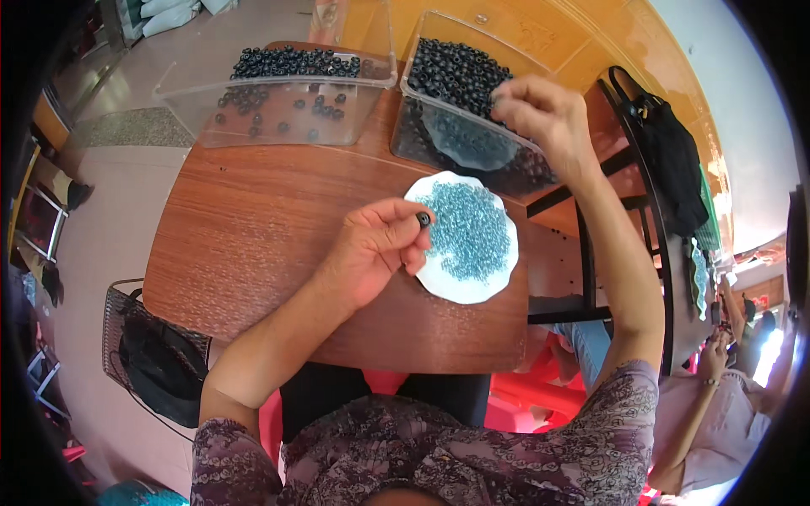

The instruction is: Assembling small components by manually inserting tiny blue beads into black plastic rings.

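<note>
My left hand (384, 240) is closed in a pinch on a round black bead (423, 219) whose hole faces up. It hovers at the left rim of a white scalloped plate (462, 293), which carries a heap of tiny light-blue beads (468, 228). Over the right edge of a clear plastic bin full of black beads (456, 74), my right hand (544, 118) is held with its fingers drawn together. What sits between those fingertips, if anything, is too small to make out.
Another clear bin (287, 131) with fewer black beads stands at the back left of the wooden table (245, 228). A chair with a black bag (671, 156) is at the right. A wire basket (118, 337) with dark cloth stands left of the table. Another person (717, 413) is at the far right.
</note>
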Available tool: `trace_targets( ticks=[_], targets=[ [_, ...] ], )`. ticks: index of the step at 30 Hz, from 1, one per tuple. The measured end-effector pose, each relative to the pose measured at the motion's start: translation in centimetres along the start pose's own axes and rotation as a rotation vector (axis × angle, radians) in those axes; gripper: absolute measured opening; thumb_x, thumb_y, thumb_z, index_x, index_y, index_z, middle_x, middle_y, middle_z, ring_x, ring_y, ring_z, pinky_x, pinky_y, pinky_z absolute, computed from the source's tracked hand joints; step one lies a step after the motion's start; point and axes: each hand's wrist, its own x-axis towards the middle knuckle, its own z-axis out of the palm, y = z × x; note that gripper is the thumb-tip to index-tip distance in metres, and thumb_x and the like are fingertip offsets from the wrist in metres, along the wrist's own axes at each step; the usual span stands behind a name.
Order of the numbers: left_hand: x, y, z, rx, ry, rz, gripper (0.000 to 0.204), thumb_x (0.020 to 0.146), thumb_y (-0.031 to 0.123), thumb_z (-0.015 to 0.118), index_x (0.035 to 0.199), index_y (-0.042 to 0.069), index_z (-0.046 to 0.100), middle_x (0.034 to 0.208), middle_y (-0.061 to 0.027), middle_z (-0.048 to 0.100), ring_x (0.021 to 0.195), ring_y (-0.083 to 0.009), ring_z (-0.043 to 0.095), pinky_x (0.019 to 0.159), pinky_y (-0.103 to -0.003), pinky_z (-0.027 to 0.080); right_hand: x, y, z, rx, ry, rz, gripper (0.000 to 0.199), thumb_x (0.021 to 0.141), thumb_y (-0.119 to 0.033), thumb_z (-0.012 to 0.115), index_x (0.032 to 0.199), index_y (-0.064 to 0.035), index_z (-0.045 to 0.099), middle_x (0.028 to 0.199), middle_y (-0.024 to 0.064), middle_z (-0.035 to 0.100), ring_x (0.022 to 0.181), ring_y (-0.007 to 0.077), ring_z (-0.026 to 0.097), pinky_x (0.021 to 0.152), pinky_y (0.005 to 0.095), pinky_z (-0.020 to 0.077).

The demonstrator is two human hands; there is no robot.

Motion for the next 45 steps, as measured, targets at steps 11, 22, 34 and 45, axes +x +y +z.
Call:
trace_targets(
  ticks=[11, 22, 34, 45],
  targets=[
    [-2.7, -1.4, 4.4, 0.211, 0.198, 0.228, 0.018, 0.085, 0.008, 0.059, 0.1, -0.002, 0.057, 0.078, -0.0032, 0.06, 0.065, -0.0094, 0.054, 0.059, -0.021, 0.044, -12.2, -3.3, 6.3, -0.154, 0.008, -0.251, 0.013, 0.072, 0.001, 0.065, 0.085, 0.0005, 0.064, 0.076, 0.0062, 0.062, 0.063, 0.011, 0.055, 0.056, 0.024, 0.0433],
    [-5.7, -2.9, 5.1, 0.253, 0.341, 0.364, 0.017, 0.085, 0.005, 0.058, 0.1, -0.004, 0.057, 0.076, -0.0042, 0.058, 0.063, -0.0099, 0.052, 0.06, -0.022, 0.043, -15.8, -5.5, 11.1, 0.001, 0.214, -0.137, 0.01, 0.077, 0.004, 0.063, 0.086, 0.0004, 0.063, 0.074, 0.0045, 0.058, 0.066, 0.0093, 0.056, 0.059, 0.0219, 0.0446],
    [-7.3, -3.0, 4.5, 0.162, 0.132, 0.166, 0.019, 0.085, 0.004, 0.059, 0.101, -0.007, 0.058, 0.082, -0.0107, 0.062, 0.069, -0.0129, 0.056, 0.061, -0.025, 0.046, -17.0, -6.4, 8.8, 0.502, 0.198, 0.166, 0.012, 0.073, 0.008, 0.066, 0.084, 0.0036, 0.065, 0.082, 0.0061, 0.062, 0.077, 0.0109, 0.057, 0.07, 0.0209, 0.0457],
    [-7.3, -3.6, 4.2, 0.38, 0.167, 0.226, 0.015, 0.082, 0.002, 0.061, 0.096, -0.005, 0.061, 0.076, -0.0066, 0.062, 0.063, -0.0096, 0.054, 0.058, -0.021, 0.045, -17.1, -5.1, 8.2, 0.57, 0.081, 0.273, 0.016, 0.068, 0.006, 0.071, 0.082, 0.0034, 0.065, 0.077, 0.0087, 0.065, 0.064, 0.0114, 0.058, 0.059, 0.0208, 0.0451]
  ],
)
